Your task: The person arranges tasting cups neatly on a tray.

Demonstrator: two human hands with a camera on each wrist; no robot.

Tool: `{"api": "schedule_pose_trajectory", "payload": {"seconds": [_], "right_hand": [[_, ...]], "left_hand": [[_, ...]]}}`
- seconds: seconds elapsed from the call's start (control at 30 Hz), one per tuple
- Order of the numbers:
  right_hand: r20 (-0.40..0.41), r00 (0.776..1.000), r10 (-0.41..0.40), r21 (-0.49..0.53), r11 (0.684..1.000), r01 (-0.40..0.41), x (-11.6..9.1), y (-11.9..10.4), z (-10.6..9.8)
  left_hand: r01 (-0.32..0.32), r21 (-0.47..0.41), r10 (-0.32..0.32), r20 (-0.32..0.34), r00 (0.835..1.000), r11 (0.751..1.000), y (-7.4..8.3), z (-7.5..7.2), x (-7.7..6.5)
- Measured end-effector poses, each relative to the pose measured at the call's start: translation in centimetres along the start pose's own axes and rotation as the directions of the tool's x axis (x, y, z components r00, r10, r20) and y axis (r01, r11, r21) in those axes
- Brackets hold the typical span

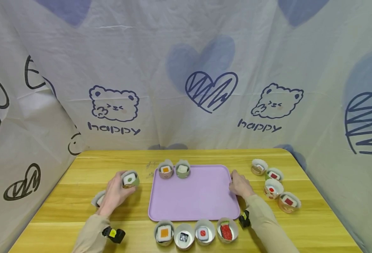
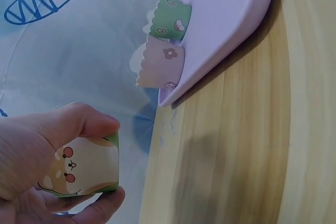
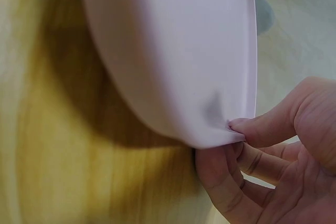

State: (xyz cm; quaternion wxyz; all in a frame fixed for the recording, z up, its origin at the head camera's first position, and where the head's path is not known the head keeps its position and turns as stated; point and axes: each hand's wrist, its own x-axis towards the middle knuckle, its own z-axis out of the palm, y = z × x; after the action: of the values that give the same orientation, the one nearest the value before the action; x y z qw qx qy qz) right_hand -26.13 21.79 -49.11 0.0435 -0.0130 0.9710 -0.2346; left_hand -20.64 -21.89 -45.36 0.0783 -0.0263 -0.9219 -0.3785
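Note:
My left hand (image 1: pixel 114 193) grips a paper baking cup (image 1: pixel 135 182) in the air left of the lilac tray (image 1: pixel 192 196). Inside it sits a white block with a green dot; the left wrist view shows a puppy face on the cup's side (image 2: pixel 92 163), between thumb and fingers. My right hand (image 1: pixel 241 186) pinches the tray's right rim, thumb on the inside and fingers beneath, as the right wrist view shows. A pink cup (image 1: pixel 165 172) and a green cup (image 1: pixel 182 171) stand in the tray's far left corner.
Partly behind my left forearm is another cup (image 1: pixel 96 199). Along the tray's near edge stand several filled cups (image 1: pixel 184 242). More cups (image 1: pixel 273 195) stand to the right of my right hand. Printed white cloth (image 1: pixel 160 105) hangs behind the wooden table (image 1: pixel 62 211).

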Motion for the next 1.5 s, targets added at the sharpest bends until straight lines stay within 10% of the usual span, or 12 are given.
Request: {"api": "schedule_pose_trajectory", "payload": {"seconds": [1.5], "right_hand": [[0.015, 1.000, 0.027, 0.083, 0.996, -0.029, -0.2, 0.2, -0.3]], "left_hand": [[-0.242, -0.105, 0.253, 0.100, 0.962, 0.965, 6.5, 5.4, 4.1]]}}
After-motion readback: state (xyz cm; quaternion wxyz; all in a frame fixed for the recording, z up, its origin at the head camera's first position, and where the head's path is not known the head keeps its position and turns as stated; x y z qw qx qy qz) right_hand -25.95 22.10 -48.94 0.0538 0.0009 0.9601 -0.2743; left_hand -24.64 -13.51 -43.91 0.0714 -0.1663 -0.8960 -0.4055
